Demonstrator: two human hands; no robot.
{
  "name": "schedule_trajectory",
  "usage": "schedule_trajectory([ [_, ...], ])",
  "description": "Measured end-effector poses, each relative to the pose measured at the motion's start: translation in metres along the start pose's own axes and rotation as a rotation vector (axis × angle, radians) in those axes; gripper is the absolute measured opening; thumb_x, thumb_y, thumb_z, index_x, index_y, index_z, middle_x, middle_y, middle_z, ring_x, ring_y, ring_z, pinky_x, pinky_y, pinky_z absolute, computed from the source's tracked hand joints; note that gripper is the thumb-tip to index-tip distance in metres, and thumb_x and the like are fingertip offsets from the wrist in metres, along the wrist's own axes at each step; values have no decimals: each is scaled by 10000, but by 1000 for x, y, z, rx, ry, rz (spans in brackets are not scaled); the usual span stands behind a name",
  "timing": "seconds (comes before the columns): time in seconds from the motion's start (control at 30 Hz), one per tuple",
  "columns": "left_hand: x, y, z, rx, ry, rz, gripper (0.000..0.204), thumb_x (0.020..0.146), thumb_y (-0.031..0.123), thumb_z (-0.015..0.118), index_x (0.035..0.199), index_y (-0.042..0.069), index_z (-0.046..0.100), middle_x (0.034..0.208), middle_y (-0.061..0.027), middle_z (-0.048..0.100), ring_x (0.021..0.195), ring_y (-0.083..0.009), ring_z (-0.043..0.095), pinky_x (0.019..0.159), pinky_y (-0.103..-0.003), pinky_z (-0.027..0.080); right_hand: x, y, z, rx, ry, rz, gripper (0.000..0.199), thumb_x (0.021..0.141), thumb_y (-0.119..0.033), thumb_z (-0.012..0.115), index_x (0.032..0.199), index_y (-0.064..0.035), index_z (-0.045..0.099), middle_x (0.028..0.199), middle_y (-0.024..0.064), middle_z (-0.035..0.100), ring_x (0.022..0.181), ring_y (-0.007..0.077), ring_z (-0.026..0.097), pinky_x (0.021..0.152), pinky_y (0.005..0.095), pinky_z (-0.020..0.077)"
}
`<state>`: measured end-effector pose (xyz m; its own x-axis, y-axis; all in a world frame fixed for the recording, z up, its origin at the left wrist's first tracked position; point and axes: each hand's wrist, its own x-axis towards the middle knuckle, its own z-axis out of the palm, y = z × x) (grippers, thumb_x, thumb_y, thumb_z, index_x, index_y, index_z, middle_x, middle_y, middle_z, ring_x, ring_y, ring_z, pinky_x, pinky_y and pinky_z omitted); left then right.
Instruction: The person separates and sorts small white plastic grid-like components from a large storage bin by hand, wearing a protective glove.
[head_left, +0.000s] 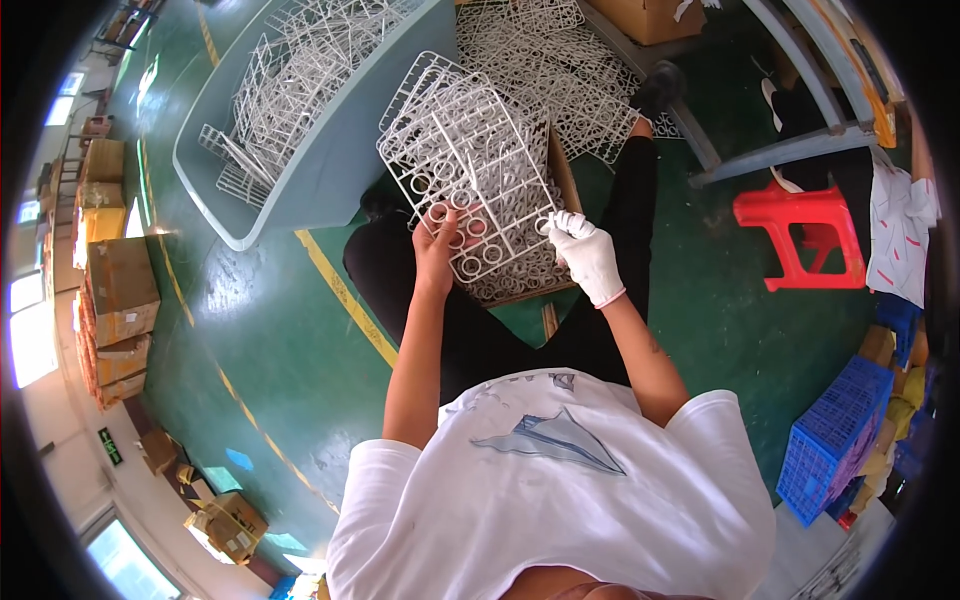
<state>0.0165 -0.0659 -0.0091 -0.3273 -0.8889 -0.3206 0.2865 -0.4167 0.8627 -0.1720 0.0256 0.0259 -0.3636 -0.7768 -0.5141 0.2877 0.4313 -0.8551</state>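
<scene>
- Left wall: dark sign (110, 447), lettering too small to read.
- Bare left hand (435, 245): partly curled, gripping the white frame's near-left part; nearer its left edge.
- White frame (473, 172): between and beyond the hands, above the cardboard box (565, 185); long axis far-left to near-right; no legible label.
- Gloved right hand (588, 255): fingers nearly closed, pinching the frame's near-right edge.

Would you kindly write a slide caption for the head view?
Bare left hand and gloved right hand hold a white lattice frame over a box of small parts.
</scene>
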Motion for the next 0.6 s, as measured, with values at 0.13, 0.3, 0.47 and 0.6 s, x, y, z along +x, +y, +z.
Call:
schedule_trajectory([
  [0.13,-2,0,1,-17,-1,-2,160,905,162,494,1000,35,517,978,-127,627,754,-176,638,626,-267,524,2,16,-4,-568,130,-351,194,802,-197,609,955,-84,646,695,67,652,489,148,582,455,271,447],
  [0.3,-5,0,1,2,-46,-6,179,907,179,491,1009,35,519,1032,-154,610,770,-163,632,623,-244,522,9,20,4,-1139,236,-577,162,756,-270,625,868,-163,672,588,101,589,534,286,577,486,374,460],
  [0.47,0,0,0,-24,-44,-4,158,912,160,478,1001,36,517,992,-138,624,753,-168,639,612,-248,524,23,33,7,-558,182,-337,131,799,-214,603,770,-89,629,508,32,543,412,129,519,428,285,420],
  [0.6,-1,4,-1,-127,-26,-56,140,910,137,468,996,38,518,974,-131,623,736,-161,638,601,-265,543,19,19,-9,64,-145,24,130,850,-166,542,785,-60,582,477,-61,431,363,20,357,412,192,390],
])
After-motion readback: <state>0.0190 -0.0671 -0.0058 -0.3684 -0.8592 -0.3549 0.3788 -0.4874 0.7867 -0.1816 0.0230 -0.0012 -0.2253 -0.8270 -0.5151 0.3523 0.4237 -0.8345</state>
